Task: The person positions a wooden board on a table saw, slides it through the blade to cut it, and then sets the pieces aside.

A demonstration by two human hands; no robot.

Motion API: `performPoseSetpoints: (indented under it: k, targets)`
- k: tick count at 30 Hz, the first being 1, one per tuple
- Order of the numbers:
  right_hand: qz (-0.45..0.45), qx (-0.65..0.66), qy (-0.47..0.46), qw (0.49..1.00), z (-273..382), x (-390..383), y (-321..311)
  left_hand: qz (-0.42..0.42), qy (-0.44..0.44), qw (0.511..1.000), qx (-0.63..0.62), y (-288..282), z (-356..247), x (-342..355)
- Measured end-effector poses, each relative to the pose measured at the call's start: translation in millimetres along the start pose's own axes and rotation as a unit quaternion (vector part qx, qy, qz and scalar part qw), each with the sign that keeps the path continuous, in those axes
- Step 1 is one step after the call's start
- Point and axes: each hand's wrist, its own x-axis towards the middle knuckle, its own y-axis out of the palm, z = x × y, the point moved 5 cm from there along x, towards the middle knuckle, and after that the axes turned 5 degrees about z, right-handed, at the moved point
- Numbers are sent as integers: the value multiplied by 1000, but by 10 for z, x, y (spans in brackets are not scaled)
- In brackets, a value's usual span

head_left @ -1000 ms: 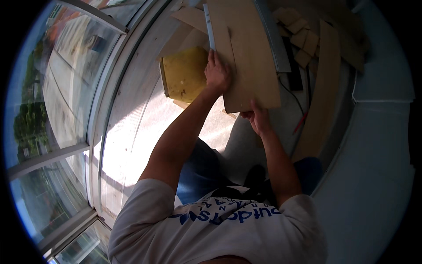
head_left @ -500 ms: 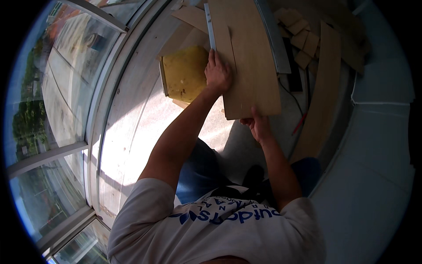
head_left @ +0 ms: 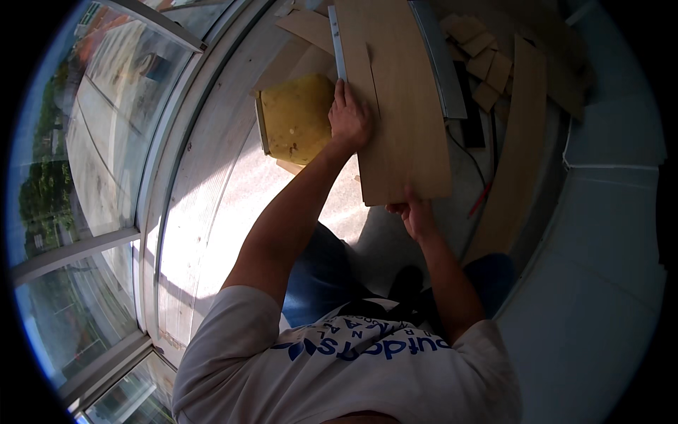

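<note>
A light-brown wooden plank (head_left: 402, 120) lies lengthwise in front of me, its near end toward my body. A thin dark slit runs along its left part, forward of my left hand. My left hand (head_left: 351, 124) rests on the plank's left edge, fingers pointing forward and close together, by the end of a silver metal strip (head_left: 337, 46). At the near end, my right hand (head_left: 417, 212) grips the plank, thumb on top and the fingers bent beneath, partly hidden. Along the plank's right side runs a grey metal rail (head_left: 443, 71).
Left of the plank stands a worn yellow box-like object (head_left: 296, 120). Small wood offcuts (head_left: 487, 63) pile up at the far right, beside a long board (head_left: 515, 148). A dark cable (head_left: 466, 152) and a red-tipped item (head_left: 482, 198) lie between. Glazed windows (head_left: 106, 120) line the left.
The plank's near end has come slightly toward me, and my right hand has moved back with it. My left hand stays in the same place.
</note>
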Motion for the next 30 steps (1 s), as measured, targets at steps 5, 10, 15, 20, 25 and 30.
performPoseSetpoints:
  k: [5,10,15,20,25,30]
  targets:
    - [-4,0,4,1000,-34,-88,-25,1,-1,1000,1,12,0,6]
    - [-15,0,17,1000,-112,-181,-70,8,-9,1000,4,17,6,-2]
    - [-16,3,20,1000,-168,-255,-103,2,-1,1000,-5,14,18,2]
    - [-6,8,29,1000,-207,-317,-134,2,-1,1000,-3,17,23,4]
    - [-22,4,38,999,-252,-410,-162,5,-5,1000,-5,13,23,-5]
    - [-23,4,47,999,-320,-514,-204,3,1,1000,-12,16,33,2]
